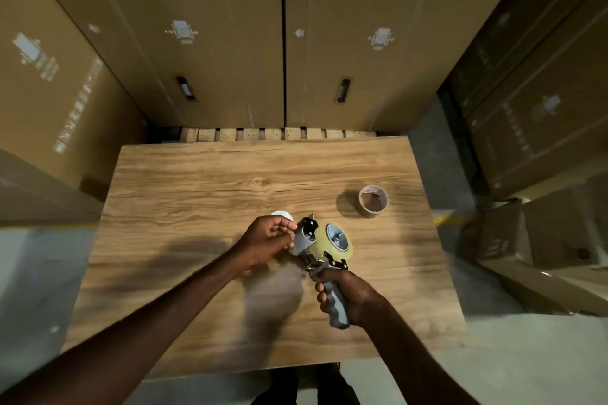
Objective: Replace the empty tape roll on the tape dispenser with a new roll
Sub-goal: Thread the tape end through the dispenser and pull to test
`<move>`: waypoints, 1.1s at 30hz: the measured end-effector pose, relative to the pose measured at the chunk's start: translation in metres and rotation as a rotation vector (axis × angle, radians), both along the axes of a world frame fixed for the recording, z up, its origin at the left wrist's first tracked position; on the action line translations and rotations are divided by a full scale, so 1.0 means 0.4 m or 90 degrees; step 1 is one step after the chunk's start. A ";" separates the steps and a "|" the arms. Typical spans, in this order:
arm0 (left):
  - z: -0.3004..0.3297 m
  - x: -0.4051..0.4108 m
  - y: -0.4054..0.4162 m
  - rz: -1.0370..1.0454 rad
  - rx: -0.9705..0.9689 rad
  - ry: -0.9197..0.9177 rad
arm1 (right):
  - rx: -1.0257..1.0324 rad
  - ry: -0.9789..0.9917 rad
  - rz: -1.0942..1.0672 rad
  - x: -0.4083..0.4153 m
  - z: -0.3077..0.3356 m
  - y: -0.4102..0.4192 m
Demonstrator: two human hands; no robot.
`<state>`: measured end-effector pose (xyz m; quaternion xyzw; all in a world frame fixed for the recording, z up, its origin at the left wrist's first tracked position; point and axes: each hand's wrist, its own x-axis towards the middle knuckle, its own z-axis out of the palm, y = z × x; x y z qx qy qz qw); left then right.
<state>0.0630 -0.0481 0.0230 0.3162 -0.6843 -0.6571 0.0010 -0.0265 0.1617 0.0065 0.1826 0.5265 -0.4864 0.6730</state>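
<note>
Tape dispenser (320, 251), above the wooden surface (197, 194): we are gripping its grey handle in our closed right hand (345, 297), while our left hand (268, 238) is pinching at the front roller end. A clear tape roll (339, 240) is sitting on its hub. An empty brown core (372, 200) is standing on the surface well apart, beyond. Cardboard boxes (204, 33) are surrounding us.

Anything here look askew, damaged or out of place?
Nothing stands out. The empty roll stands apart on the table; the dispenser carries a full roll, steadied by both hands.
</note>
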 end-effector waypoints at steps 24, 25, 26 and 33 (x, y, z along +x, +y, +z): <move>0.146 -0.160 0.107 -0.252 -0.417 0.001 | -0.157 -0.026 -0.076 -0.049 -0.037 0.142; 0.153 -0.164 0.109 -0.272 -0.431 0.000 | -0.153 -0.011 -0.071 -0.050 -0.038 0.149; 0.159 -0.168 0.109 -0.289 -0.444 -0.002 | -0.149 0.002 -0.063 -0.051 -0.038 0.154; 0.188 -0.188 0.097 -0.327 -0.453 -0.050 | -0.076 0.106 0.007 -0.071 -0.004 0.161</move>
